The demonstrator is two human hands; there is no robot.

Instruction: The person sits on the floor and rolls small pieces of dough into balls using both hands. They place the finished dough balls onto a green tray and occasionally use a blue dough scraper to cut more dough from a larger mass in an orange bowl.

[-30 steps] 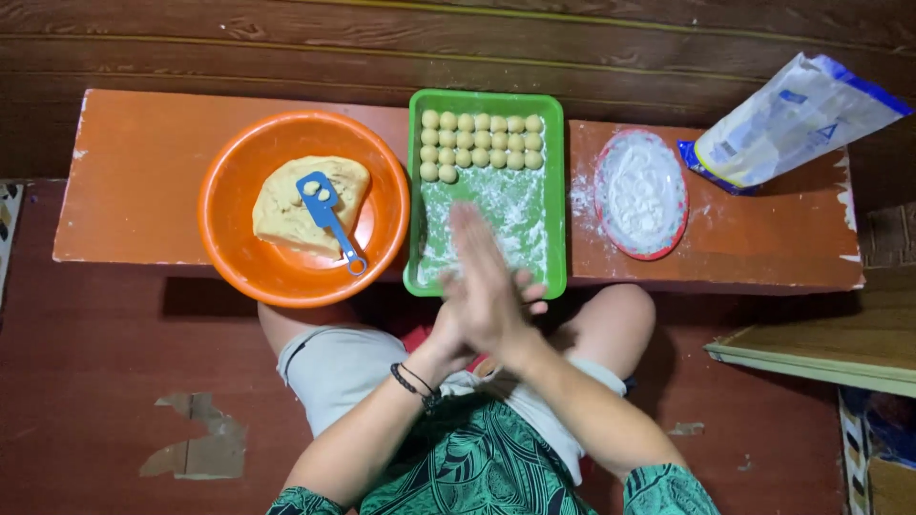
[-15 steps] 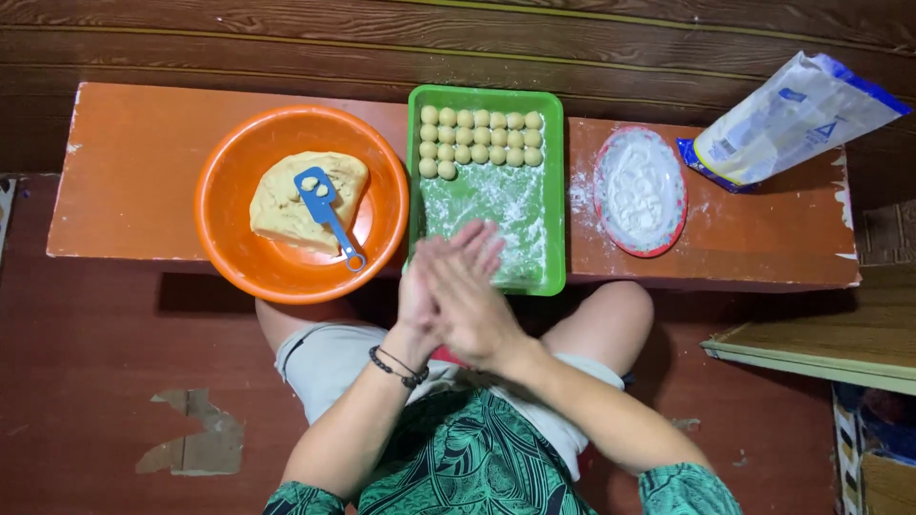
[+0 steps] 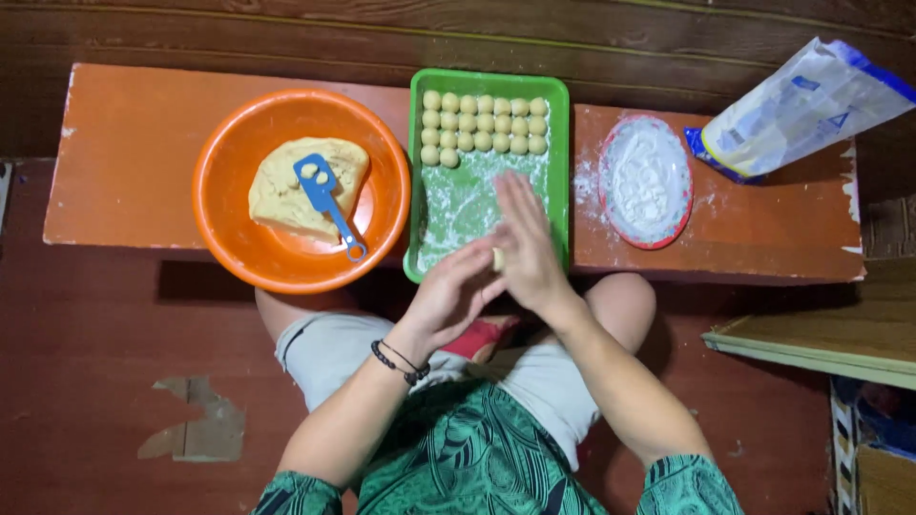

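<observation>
Hands met over the near edge of the tray [image 3: 561, 143] in the head view, the only one I had. My left hand [image 3: 448, 296] lay palm up below, my right hand [image 3: 525, 248] lay flat across it, and a small pale dough piece [image 3: 497, 258] showed pressed between the two palms. The fingers [image 3: 515, 205] of the right hand were stretched out straight and close together; those of the left were loosely open under it, so neither hand gripped anything, the dough was simply sandwiched. A dark band [image 3: 401, 360] sat on my left wrist.

The tray was green, dusted with flour, and stood on the orange bench [image 3: 124, 153]. Rows of dough balls [image 3: 485, 124] filled its far end, touching one another. Left of the tray, just beside it, stood an orange bowl [image 3: 229, 257] holding a lump of dough [image 3: 286, 191], with a blue scoop [image 3: 324, 195] lying on top of the lump, handle toward me. Right of the tray sat a red-rimmed plate [image 3: 658, 238] of flour, with some flour spilt on the bench around it. Beyond the plate a flour bag [image 3: 801, 105] lay tilted at the bench's far right corner. My knees showed beneath the bench edge.
</observation>
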